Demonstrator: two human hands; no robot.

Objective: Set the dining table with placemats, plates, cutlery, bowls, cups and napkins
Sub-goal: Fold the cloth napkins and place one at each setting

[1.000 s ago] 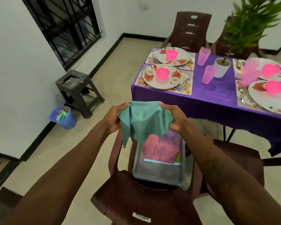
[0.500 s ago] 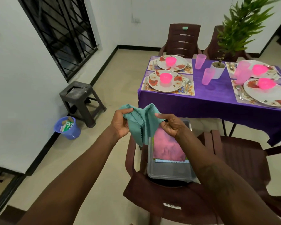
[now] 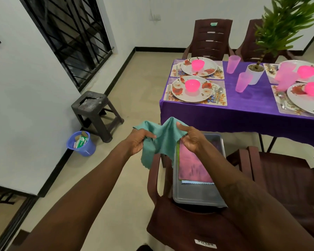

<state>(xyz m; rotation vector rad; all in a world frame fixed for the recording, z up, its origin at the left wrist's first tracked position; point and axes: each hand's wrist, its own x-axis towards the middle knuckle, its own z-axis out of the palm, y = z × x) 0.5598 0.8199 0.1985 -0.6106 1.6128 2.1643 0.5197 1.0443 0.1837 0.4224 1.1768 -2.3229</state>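
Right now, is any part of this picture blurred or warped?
Head view: the teal cloth napkin, pinched by the left hand and right hand, is sharp; the translucent pink plastic cups at the right edge smear; the black barred window leans, wide-angle distortion.

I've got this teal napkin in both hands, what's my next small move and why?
Probably bring the two held edges together into a neat fold. The left hand and right hand pinch the teal napkin, which hangs bunched between them, and the nearest placemat shows no napkin yet.
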